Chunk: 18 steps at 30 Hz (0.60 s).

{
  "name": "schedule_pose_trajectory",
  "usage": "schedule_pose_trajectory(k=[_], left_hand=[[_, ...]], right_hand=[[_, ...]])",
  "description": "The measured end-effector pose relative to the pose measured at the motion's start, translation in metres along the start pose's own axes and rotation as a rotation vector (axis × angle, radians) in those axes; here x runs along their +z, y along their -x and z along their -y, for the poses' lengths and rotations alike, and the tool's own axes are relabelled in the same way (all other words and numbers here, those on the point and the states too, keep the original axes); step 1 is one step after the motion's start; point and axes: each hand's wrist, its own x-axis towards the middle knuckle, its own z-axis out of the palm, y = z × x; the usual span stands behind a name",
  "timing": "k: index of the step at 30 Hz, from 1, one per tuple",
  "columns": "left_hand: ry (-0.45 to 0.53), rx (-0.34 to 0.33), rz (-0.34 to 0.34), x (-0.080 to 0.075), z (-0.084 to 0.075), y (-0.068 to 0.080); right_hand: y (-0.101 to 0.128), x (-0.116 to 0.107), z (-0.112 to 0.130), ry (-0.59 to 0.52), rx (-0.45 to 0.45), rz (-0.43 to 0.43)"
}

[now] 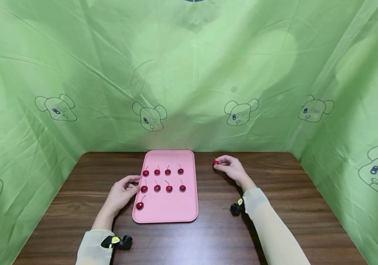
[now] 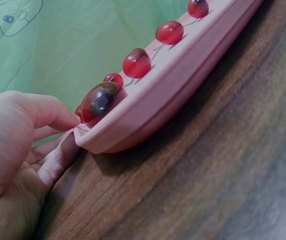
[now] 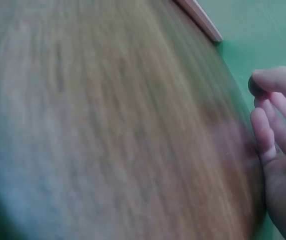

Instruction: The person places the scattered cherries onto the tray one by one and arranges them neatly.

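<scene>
My right hand pinches a dark red cherry between thumb and fingertips, to the right of the pink tray. In the right wrist view this cherry looks dark at the fingertips. On the tray, several stemmed cherries lie in two rows, and a single cherry sits below them near the left edge. My left hand grips the tray's left rim. Seen from the left wrist, its thumb and fingers pinch that rim beside a cherry.
The tray lies on a dark wooden table, its far end close to the back edge. A green cloth with bear-head drawings hangs behind the table and along both sides. Both wrists carry small black cameras.
</scene>
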Motion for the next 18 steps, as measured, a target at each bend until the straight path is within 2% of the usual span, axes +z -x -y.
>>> schedule_pose_trajectory(k=[8,18], left_hand=[[0.000,-0.009,0.003,-0.001,0.000,0.000],[0.015,0.001,-0.003,0.000,0.000,0.000]], right_hand=[[0.009,0.011,0.020,-0.003,0.029,-0.087],[0.020,0.026,0.053,-0.028,-0.047,-0.068]])
